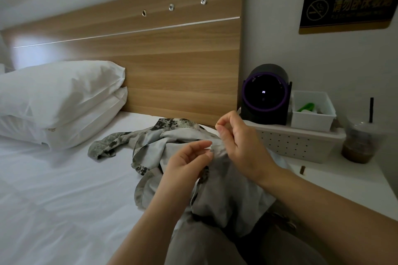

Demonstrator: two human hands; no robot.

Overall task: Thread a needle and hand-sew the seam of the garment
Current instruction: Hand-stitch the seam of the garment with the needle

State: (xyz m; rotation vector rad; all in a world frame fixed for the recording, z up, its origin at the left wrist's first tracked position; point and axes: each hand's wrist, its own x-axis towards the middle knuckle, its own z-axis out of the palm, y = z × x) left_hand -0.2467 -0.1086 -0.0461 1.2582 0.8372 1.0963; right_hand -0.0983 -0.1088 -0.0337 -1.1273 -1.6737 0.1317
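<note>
Thumb and forefinger of your right hand [239, 144] are pinched on a tiny glint, probably the needle [217, 124], raised just above the garment [226, 189]. Your left hand [187, 161] pinches a pale fold at the garment's top edge. The thread is too fine to see. The garment lies bunched over your lap and the bed [64, 178]. You look mid-stitch; how much seam remains, I can't tell.
</note>
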